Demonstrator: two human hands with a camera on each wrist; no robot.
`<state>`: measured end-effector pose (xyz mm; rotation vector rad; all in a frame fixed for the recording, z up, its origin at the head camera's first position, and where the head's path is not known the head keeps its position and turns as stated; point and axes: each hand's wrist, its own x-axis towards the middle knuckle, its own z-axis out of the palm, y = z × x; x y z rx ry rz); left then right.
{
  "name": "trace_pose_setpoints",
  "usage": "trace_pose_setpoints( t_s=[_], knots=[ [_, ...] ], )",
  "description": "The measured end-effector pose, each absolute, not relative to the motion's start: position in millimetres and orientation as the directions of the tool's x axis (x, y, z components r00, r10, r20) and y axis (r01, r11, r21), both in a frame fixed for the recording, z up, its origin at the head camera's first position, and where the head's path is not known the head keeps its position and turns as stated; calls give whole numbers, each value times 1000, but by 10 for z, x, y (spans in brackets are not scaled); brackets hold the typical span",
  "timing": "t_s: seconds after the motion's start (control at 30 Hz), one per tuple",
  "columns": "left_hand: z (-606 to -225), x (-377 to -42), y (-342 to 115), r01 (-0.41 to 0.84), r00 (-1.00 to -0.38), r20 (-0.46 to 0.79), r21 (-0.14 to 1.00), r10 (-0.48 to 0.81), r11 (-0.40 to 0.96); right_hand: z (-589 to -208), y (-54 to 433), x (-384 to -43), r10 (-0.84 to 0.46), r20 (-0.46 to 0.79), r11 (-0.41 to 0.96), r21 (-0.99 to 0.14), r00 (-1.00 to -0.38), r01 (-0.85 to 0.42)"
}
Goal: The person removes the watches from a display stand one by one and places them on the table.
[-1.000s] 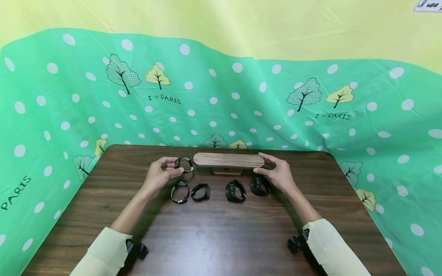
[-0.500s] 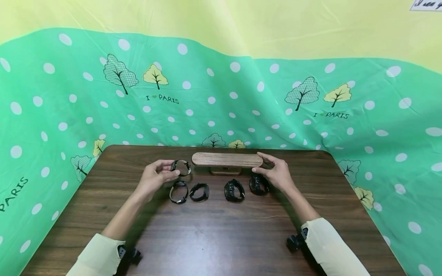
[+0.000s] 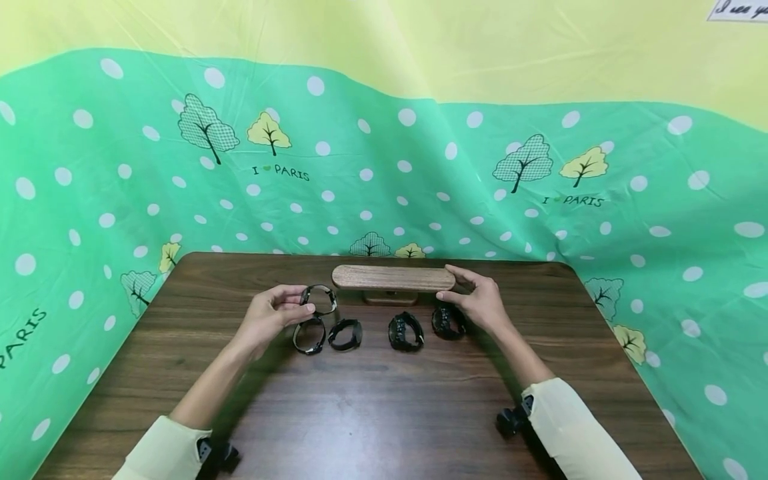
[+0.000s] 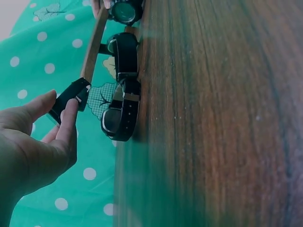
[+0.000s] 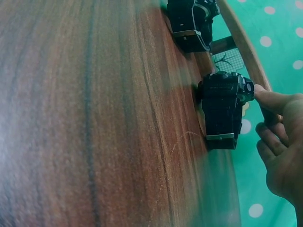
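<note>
My left hand (image 3: 267, 319) pinches a black-strapped wristwatch (image 4: 71, 97) between thumb and fingers, just left of a wooden stand (image 3: 393, 277). The stand has a long rounded bar on a short post and base. At the bar's right end my right hand (image 3: 480, 301) grips it, thumb at the front edge and fingers behind. Two slim watches lie in front on the left, a left one (image 3: 309, 335) and a right one (image 3: 345, 335). Two chunkier black watches are on the right, one nearer the middle (image 3: 406, 331) and one below my right hand (image 5: 222, 109).
The dark wooden table (image 3: 360, 413) runs back to a green dotted curtain (image 3: 360, 180) right behind the stand. A small black camera (image 3: 510, 421) is strapped at my right wrist. The held watch overlaps the left slim watch in the head view.
My left hand has drawn the held watch back from the bar's left end and lowered it towards the slim watches. My right hand keeps its place on the bar.
</note>
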<state>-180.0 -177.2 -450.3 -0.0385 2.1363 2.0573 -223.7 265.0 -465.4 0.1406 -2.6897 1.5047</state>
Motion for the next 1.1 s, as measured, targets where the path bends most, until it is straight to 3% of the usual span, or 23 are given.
trace_pose_setpoints(
  t_s=[0.47, 1.1],
  knots=[
    [-4476, -1627, -1687, -128, -982, -137, 989, 132, 69, -4643, 2639, -2239, -58, 99, 543, -832, -993, -115],
    [-4449, -1301, -1309, -128, -954, -144, 989, 264, 76, -4657, 2650, -2233, -81, 156, 564, -807, -984, -175]
  ],
)
